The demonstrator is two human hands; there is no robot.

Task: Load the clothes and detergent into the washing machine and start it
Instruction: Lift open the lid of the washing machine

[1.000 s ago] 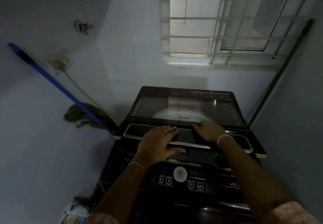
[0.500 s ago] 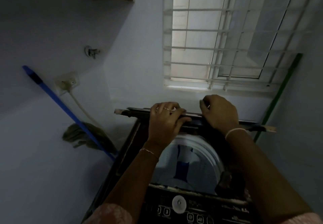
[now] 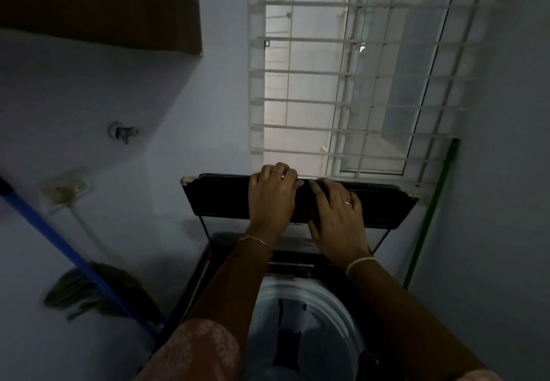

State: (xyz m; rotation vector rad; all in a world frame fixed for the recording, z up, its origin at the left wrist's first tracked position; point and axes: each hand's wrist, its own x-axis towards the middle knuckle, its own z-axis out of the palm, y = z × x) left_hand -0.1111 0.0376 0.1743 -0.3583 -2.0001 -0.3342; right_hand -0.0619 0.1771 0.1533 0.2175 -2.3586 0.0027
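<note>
The dark top-loading washing machine (image 3: 200,267) stands below me with its black lid (image 3: 220,202) raised nearly upright against the window wall. My left hand (image 3: 272,199) grips the lid, fingers curled over its top edge. Beside it, my right hand (image 3: 336,217) lies flat on the lid's face with straight fingers. The white drum (image 3: 333,300) is exposed between my forearms, with dark blue and pale shapes inside. No detergent is in view.
A blue-handled mop (image 3: 59,246) leans on the left wall, its head (image 3: 98,288) near the machine. A green pole (image 3: 431,217) stands at the right. A barred window (image 3: 342,83) is behind; a wall socket (image 3: 64,190), tap (image 3: 122,132) and brown cupboard (image 3: 104,3) are on the left.
The lid has swung from flat and closed up to nearly vertical with both hands on it. My right hand went from gripping its edge to lying flat on its face.
</note>
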